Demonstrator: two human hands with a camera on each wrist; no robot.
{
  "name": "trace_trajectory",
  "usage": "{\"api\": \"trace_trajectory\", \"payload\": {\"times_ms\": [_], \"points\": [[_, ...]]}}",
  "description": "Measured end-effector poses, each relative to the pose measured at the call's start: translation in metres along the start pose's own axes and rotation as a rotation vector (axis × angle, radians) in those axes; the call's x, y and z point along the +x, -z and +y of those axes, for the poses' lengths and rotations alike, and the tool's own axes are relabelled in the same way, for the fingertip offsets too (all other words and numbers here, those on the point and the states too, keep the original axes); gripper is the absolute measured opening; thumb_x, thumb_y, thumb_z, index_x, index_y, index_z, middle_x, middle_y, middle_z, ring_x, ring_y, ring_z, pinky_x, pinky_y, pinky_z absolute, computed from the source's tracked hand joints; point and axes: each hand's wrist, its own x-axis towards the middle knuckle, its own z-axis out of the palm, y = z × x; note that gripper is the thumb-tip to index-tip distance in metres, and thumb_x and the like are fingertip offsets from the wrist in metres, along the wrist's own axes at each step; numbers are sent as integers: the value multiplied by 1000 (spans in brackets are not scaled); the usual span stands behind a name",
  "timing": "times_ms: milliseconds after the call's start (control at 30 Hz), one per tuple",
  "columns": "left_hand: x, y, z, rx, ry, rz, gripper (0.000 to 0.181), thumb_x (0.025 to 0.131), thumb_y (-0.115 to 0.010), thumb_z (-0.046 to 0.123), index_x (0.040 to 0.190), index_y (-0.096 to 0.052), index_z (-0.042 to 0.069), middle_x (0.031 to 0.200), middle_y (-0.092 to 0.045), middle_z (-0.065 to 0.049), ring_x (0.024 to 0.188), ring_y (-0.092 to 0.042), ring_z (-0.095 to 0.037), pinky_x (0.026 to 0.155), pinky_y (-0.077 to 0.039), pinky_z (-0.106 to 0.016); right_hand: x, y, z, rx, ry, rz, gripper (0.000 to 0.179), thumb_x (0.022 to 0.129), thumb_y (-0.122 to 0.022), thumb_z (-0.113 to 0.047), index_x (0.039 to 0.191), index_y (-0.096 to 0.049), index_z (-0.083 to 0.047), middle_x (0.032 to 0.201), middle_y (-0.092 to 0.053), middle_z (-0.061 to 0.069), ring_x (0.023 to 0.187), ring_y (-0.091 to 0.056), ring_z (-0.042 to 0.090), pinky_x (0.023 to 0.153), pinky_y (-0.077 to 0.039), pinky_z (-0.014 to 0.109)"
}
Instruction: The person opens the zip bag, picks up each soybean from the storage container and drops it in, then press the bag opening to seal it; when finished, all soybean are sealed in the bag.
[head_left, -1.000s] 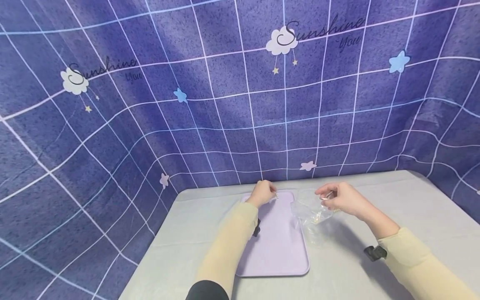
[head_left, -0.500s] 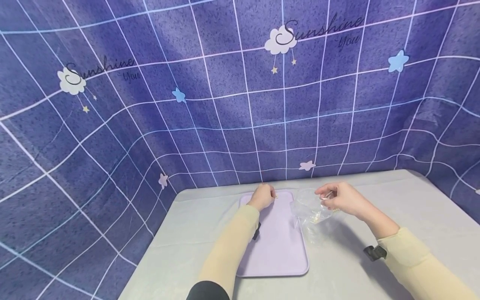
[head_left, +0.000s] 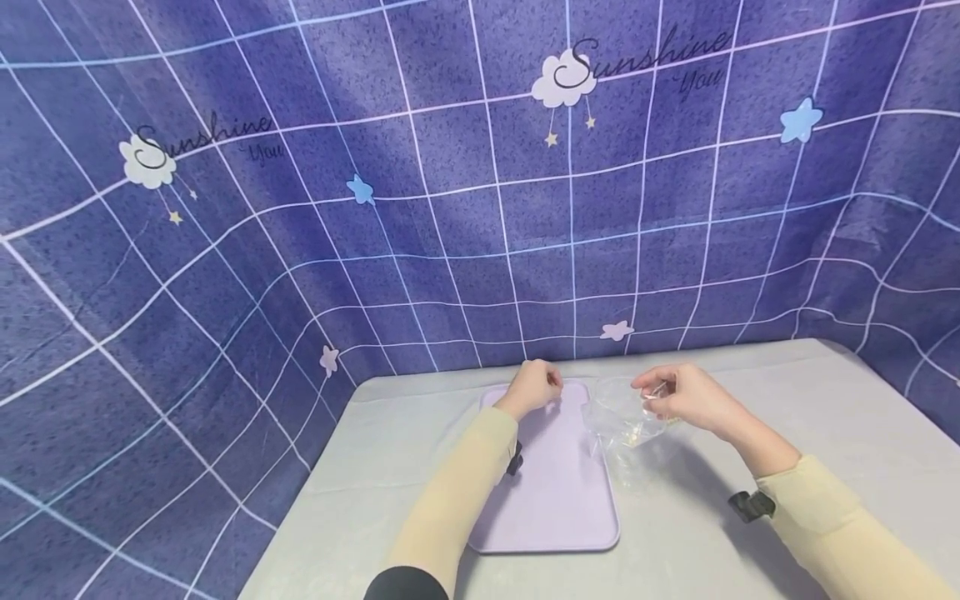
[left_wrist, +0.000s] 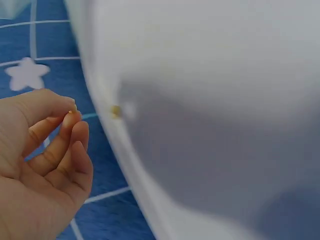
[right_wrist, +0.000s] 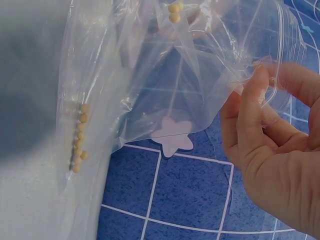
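Above the far end of the lilac tray (head_left: 558,492), my left hand (head_left: 532,387) has thumb and index fingertips together. In the left wrist view a tiny yellow bean (left_wrist: 71,112) shows between those fingertips, mostly hidden. Another yellow bean (left_wrist: 115,111), blurred, lies close to the tray's edge. To the right of the tray, my right hand (head_left: 686,396) pinches a clear plastic bag (head_left: 622,425) near its zip-like double edge. Inside the bag, several round yellow beans (right_wrist: 79,137) line up along a fold, and a small cluster of beans (right_wrist: 174,13) sits higher up.
A light grey cloth (head_left: 390,467) covers the table under the tray. Behind and to the left hangs a purple-blue curtain (head_left: 450,250) with a grid, clouds and stars. The table's far edge runs just beyond both hands.
My left hand dips onto the tray's far end, then lifts slightly and shifts right. The yellow speck beside it no longer shows in the head view. My right hand and the bag stay nearly still.
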Motion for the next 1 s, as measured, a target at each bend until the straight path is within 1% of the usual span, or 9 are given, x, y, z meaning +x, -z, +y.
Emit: {"api": "trace_trajectory", "payload": {"times_ms": [100,200,300,467,600,700,800,933,1000], "points": [[1,13,16,-80,-31,14,9,81,-73,1,80,-74,10,71,-68,4,64,-57,-5,64,-47,-17,0,0,0,-10,3,3,38,80,-74,2,117,-70,7,91,-68,7,70,-61,10,60,-55,25],[-1,24,31,-150,-59,15,8,84,-74,3,83,-74,11,72,-68,6,65,-58,-2,63,-48,-16,0,0,0,-18,5,3,37,80,-74,2,117,-70,7,90,-68,7,70,-61,11,59,-55,25],[-2,34,49,-208,-103,8,7,86,-75,4,86,-74,11,76,-70,7,68,-60,-1,66,-49,-16,0,0,0,-27,8,2,37,80,-75,1,117,-71,6,90,-68,7,69,-61,11,59,-54,26],[-7,47,81,-251,-204,-27,7,87,-76,5,90,-74,11,82,-73,3,72,-64,0,70,-50,-16,2,0,2,-40,19,5,37,80,-76,0,117,-71,5,90,-68,6,69,-61,11,58,-54,25],[-13,52,100,-254,-256,-78,7,88,-77,7,91,-73,12,82,-72,5,72,-63,0,68,-51,-15,1,0,1,-39,20,6,37,80,-75,0,116,-71,6,89,-68,6,68,-61,11,58,-54,26],[-17,52,109,-226,-291,-110,7,88,-77,7,91,-73,11,81,-71,7,72,-62,1,68,-50,-13,0,0,0,-26,12,2,37,80,-74,1,117,-70,7,89,-68,7,69,-62,13,58,-54,26],[-20,52,114,-186,-328,-121,7,87,-77,6,91,-73,10,80,-71,7,73,-61,2,68,-49,-12,0,0,-1,-17,7,-2,38,80,-73,2,117,-70,8,88,-68,7,70,-62,14,59,-55,27],[-21,52,117,-158,-367,-121,7,87,-77,7,92,-74,10,82,-72,7,73,-61,3,69,-49,-12,-1,1,-1,-18,12,-1,37,80,-73,2,116,-70,8,87,-68,7,69,-63,14,59,-55,27],[-19,52,115,-179,-373,-118,7,87,-77,8,93,-74,10,84,-73,6,75,-62,2,72,-50,-13,-1,2,-2,-20,15,-1,37,80,-73,2,116,-70,8,87,-68,7,69,-63,14,59,-55,27]]}}
